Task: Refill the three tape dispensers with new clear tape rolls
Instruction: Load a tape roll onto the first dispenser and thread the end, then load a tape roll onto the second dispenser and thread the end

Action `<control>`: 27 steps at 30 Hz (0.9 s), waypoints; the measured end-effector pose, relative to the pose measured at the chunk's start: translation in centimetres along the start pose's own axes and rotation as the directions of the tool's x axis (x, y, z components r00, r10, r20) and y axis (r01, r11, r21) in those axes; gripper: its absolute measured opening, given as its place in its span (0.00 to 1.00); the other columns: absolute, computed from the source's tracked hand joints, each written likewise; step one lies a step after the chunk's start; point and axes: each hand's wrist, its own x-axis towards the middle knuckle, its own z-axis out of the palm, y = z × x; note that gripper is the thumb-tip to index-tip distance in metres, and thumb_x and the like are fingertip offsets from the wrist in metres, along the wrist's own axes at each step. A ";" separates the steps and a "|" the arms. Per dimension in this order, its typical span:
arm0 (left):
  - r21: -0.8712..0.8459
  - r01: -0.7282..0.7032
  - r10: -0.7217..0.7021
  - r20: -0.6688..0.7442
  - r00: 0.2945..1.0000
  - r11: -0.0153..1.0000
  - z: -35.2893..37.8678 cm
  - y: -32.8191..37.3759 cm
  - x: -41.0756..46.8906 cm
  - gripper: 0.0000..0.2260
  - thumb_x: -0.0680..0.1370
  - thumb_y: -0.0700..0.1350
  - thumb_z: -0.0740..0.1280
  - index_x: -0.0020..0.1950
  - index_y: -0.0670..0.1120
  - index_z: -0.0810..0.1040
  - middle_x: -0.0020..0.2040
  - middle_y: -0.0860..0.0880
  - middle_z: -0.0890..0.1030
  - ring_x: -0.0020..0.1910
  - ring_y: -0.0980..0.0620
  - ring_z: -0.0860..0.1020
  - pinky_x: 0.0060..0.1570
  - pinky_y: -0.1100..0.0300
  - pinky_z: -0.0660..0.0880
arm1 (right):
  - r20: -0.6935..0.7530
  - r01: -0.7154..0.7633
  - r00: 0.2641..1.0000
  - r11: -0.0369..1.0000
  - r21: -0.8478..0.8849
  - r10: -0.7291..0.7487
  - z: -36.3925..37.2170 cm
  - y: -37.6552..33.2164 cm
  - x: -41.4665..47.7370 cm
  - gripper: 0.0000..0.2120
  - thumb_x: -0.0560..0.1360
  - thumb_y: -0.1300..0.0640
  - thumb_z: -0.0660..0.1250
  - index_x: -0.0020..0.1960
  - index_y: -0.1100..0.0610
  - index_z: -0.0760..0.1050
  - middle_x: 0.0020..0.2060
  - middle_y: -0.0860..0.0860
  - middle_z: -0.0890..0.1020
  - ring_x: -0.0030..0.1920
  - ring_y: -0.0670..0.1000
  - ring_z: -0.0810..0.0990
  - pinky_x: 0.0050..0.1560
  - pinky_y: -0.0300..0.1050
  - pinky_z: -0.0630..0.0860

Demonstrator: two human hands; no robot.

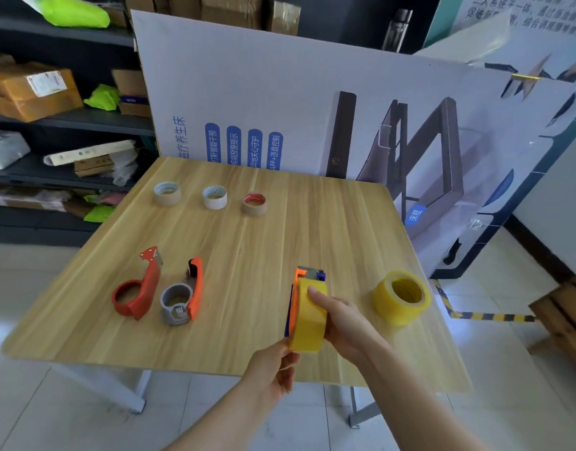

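Note:
Above the wooden table [247, 242] near its front edge, my right hand [342, 320] grips a yellowish clear tape roll [307, 317] pressed against a blue and orange dispenser [304, 275]. My left hand [273, 369] pinches the lower edge of that dispenser from below. A second yellowish tape roll [400, 296] lies flat on the table to the right. A red dispenser [138, 292] and a grey and orange dispenser [184, 296] lie side by side at the left, both without tape rolls.
Three used cardboard cores [167, 192] [215, 196] [254, 203] stand in a row at the table's far side. A large printed board [312, 102] leans behind the table. Shelves with parcels [36, 89] fill the left. A wooden crate [566, 314] stands at the right.

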 end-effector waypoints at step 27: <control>0.581 0.209 -0.132 -0.171 0.976 0.787 -0.3 -2.7 8.6 0.08 0.72 0.43 0.63 0.39 0.42 0.80 0.31 0.48 0.78 0.25 0.51 0.69 0.26 0.66 0.64 | -0.074 -0.272 0.962 0.955 -0.122 0.264 -4.0 7.2 9.3 0.14 0.77 0.48 0.68 0.50 0.60 0.76 0.46 0.57 0.82 0.46 0.56 0.81 0.49 0.49 0.77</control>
